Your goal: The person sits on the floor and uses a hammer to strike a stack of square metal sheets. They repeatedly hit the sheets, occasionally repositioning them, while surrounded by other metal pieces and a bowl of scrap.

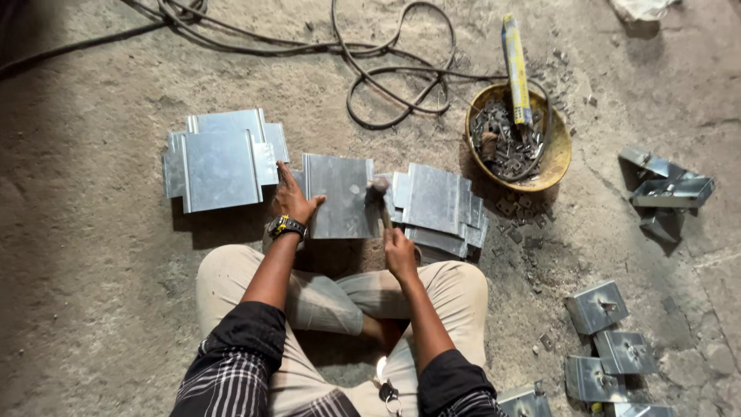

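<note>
Sitting cross-legged, we pinned the sheet (337, 194) on the floor with our flat, spread left hand (292, 199); right hand (400, 253) gripped the hammer (380, 199). A glancing blow risked hitting those fingers.

Left hand (292, 199) — fingers spread, palm down, pressed flat; the wrist carries a watch and the forearm extends forward from a rolled dark sleeve. Right hand (400, 253) — fingers closed in a fist-type grip, knuckles up, forearm angled inward. Legs are crossed beneath both arms.
</note>
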